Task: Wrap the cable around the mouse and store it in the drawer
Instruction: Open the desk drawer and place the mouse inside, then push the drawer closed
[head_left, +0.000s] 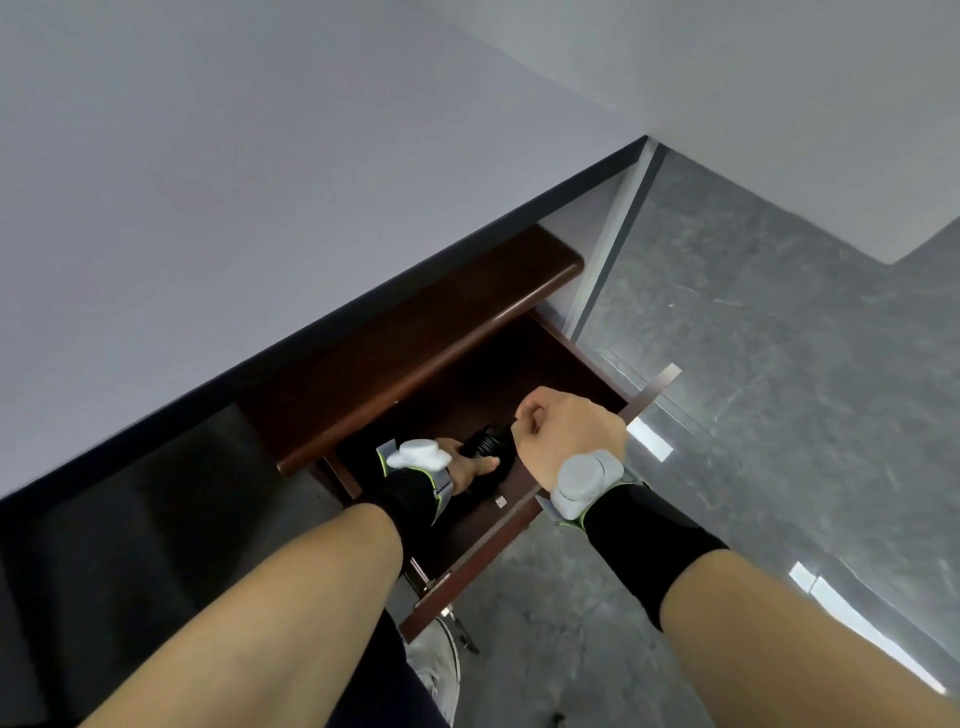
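Note:
A dark brown wooden drawer (566, 364) stands pulled out from under the desk. Inside it my left hand (467, 470) holds a black mouse (485, 444) with black cable coiled around it, low over the drawer's dark bottom. My right hand (569, 434) is a closed fist just above and right of the mouse, over the drawer's front right part; whether it grips anything is hidden. Both wrists wear black bands with grey sensor pods.
The pale grey desk top (260, 182) with its dark edge fills the upper left. The drawer's front panel (467, 566) juts toward me with a metal handle. Grey marbled floor (753, 364) lies to the right, and a light shoe (436, 660) is below the drawer.

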